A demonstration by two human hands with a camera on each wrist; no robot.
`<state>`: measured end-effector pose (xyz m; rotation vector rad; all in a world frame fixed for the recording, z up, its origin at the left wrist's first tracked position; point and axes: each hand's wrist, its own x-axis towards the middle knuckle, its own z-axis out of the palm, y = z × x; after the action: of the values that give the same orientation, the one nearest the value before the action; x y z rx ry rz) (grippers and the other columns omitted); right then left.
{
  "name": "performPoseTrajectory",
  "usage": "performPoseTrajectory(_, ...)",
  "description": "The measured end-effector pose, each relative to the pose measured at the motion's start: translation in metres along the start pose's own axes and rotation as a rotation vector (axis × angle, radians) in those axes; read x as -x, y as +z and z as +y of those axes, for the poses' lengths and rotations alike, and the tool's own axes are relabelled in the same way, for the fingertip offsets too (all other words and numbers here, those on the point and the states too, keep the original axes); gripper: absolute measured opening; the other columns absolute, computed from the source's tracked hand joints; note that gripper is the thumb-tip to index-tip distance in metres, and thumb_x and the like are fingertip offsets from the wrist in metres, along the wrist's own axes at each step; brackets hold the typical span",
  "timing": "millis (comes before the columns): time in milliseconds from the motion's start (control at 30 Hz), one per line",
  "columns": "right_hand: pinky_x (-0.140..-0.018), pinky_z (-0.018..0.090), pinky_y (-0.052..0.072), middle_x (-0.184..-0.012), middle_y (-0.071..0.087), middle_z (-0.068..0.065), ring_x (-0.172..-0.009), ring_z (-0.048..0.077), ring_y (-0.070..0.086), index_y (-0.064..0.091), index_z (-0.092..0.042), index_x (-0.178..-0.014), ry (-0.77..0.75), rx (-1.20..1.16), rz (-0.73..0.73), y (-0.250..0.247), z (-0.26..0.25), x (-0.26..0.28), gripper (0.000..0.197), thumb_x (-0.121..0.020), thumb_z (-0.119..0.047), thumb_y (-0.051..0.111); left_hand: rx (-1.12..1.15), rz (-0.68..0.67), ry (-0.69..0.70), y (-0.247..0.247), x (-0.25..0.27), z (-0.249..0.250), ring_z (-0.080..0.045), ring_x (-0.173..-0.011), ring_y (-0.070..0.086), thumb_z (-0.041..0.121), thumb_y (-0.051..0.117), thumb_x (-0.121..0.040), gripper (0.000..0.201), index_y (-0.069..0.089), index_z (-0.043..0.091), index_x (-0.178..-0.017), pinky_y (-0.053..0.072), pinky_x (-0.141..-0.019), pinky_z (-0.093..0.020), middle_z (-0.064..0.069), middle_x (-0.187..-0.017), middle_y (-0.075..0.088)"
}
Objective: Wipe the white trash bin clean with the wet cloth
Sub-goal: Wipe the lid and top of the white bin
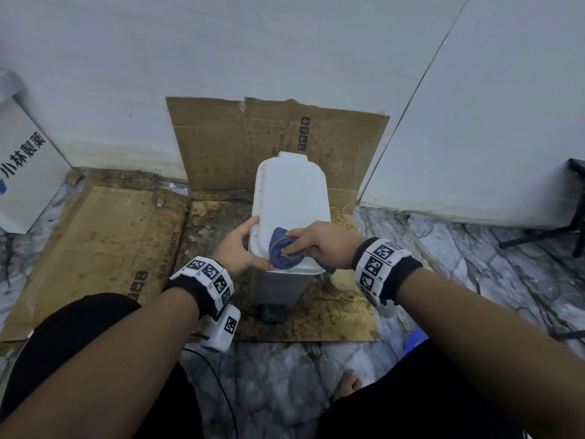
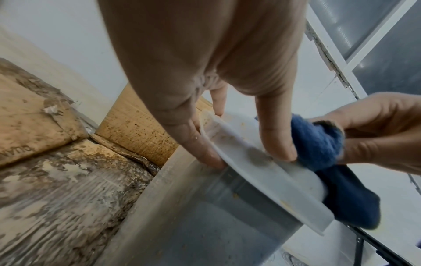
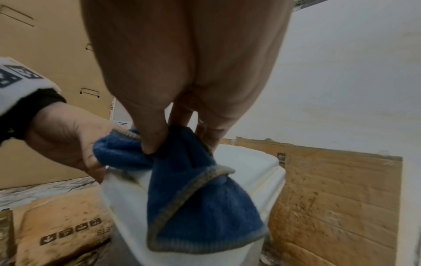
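The trash bin [image 1: 289,198] stands on cardboard [image 1: 316,318] before the wall [image 1: 221,58]; a cloth [image 1: 285,253] lies on its lid, a box [image 1: 25,166] far left.

White walls [image 1: 285,52] – grey marbled floor [image 1: 459,280] – stained flattened cardboard [image 1: 104,236] spread below.

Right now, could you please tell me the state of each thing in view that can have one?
Bin: upright on the cardboard, lid shut.
Lid: closed, yellowish specks along its left edge.
Cloth: bunched on the lid's near end.
Right hand: holds the cloth against the lid.
Left hand: grips the lid's left edge.
Cardboard: flattened, heavily stained.
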<state>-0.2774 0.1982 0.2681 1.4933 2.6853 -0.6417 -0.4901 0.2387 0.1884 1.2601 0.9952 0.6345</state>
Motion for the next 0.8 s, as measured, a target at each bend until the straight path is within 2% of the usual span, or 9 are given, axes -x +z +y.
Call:
performPoseTrajectory(167, -0.105, 0.020, 0.033, -0.134, 0.058, 0.010, -0.126, 0.022, 0.052, 0.073, -0.015, -0.111, 0.093, -0.036, 0.029, 0.001, 0.013, 0.031, 0.033, -0.091, 0.001, 0.052, 0.000, 0.004, -0.016, 0.002, 0.001, 0.001, -0.014, -0.118, 0.056, 0.012, 0.094, -0.041, 0.118, 0.039, 0.023, -0.146, 0.053, -0.092, -0.037, 0.007, -0.132, 0.057)
performPoseTrajectory(300, -0.101, 0.014, 0.031, -0.136, 0.056, 0.004, -0.128, 0.015, 0.050, 0.073, -0.016, -0.110, 0.254, -0.140, 0.082, 0.001, 0.023, 0.054, 0.035, -0.093, 0.003, 0.048, -0.032, 0.064, -0.024, 0.005, 0.000, 0.003, -0.012, -0.108, 0.056, -0.001, 0.087, -0.059, 0.099, 0.041, 0.026, -0.142, 0.052, -0.080, -0.026, 0.016, -0.116, 0.058)
performPoseTrajectory(367, -0.102, 0.016, 0.034, -0.134, 0.058, 0.001, -0.125, 0.014, 0.052, 0.075, -0.014, -0.105, 0.350, -0.274, 0.134, 0.004, 0.030, 0.062, 0.033, -0.093, 0.003, 0.050, -0.048, 0.077, -0.044, 0.006, -0.003, 0.002, -0.016, -0.114, 0.055, 0.011, 0.089, -0.059, 0.095, 0.042, 0.027, -0.141, 0.052, -0.088, -0.032, 0.010, -0.123, 0.058)
performPoseTrajectory(433, -0.101, 0.028, 0.044, -0.122, 0.067, -0.001, -0.116, 0.016, 0.059, 0.076, -0.018, -0.097, 0.435, -0.462, 0.225, 0.008, 0.040, 0.069, 0.031, -0.091, 0.003, 0.054, -0.092, 0.112, -0.054, 0.006, -0.003, 0.003, -0.019, -0.123, 0.051, 0.035, 0.090, -0.052, 0.106, 0.039, 0.029, -0.144, 0.047, -0.100, -0.045, 0.005, -0.136, 0.054)
performPoseTrajectory(500, -0.093, 0.037, 0.051, -0.103, 0.073, -0.001, -0.101, 0.019, 0.065, 0.075, -0.023, -0.090, 0.533, -0.660, 0.341, 0.013, 0.045, 0.075, 0.034, -0.090, 0.004, 0.055, -0.173, 0.133, -0.055, 0.008, -0.005, 0.007, -0.021, -0.128, 0.048, 0.054, 0.085, -0.051, 0.112, 0.032, 0.032, -0.147, 0.043, -0.105, -0.049, 0.004, -0.144, 0.047)
performPoseTrajectory(567, -0.079, 0.037, 0.054, -0.083, 0.073, -0.004, -0.081, 0.015, 0.067, 0.072, -0.021, -0.082, 0.612, -0.870, 0.466, 0.020, 0.043, 0.077, 0.037, -0.091, 0.008, 0.052, -0.397, 0.173, -0.034, 0.014, -0.005, 0.015, -0.027, -0.130, 0.043, 0.056, 0.076, -0.068, 0.101, 0.023, 0.032, -0.150, 0.038, -0.108, -0.048, -0.002, -0.147, 0.036)
performPoseTrajectory(633, -0.069, 0.033, 0.051, -0.074, 0.073, -0.004, -0.069, 0.013, 0.065, 0.069, -0.017, -0.080, 0.658, -1.038, 0.598, 0.027, 0.037, 0.074, 0.037, -0.092, 0.010, 0.048, -0.687, 0.249, -0.020, 0.023, -0.004, 0.022, -0.033, -0.133, 0.034, 0.060, 0.063, -0.077, 0.088, 0.021, 0.034, -0.149, 0.032, -0.110, -0.046, -0.006, -0.148, 0.026)
performPoseTrajectory(700, -0.070, 0.035, 0.052, -0.090, 0.073, 0.005, -0.080, 0.021, 0.067, 0.069, -0.019, -0.092, 0.692, -1.125, 0.669, 0.033, 0.035, 0.065, 0.036, -0.092, 0.009, 0.047, -0.868, 0.292, 0.028, 0.036, -0.003, 0.031, -0.032, -0.137, 0.023, 0.064, 0.056, -0.078, 0.080, 0.026, 0.036, -0.146, 0.023, -0.113, -0.049, -0.005, -0.151, 0.022)
performPoseTrajectory(800, -0.085, 0.044, 0.055, -0.115, 0.066, 0.013, -0.102, 0.031, 0.065, 0.066, -0.024, -0.113, 0.700, -1.198, 0.685, 0.037, 0.031, 0.048, 0.041, -0.091, 0.006, 0.048, -1.048, 0.302, 0.114, 0.053, -0.012, 0.037, -0.028, -0.141, 0.014, 0.066, 0.051, -0.081, 0.069, 0.033, 0.040, -0.142, 0.011, -0.115, -0.054, -0.004, -0.153, 0.020)
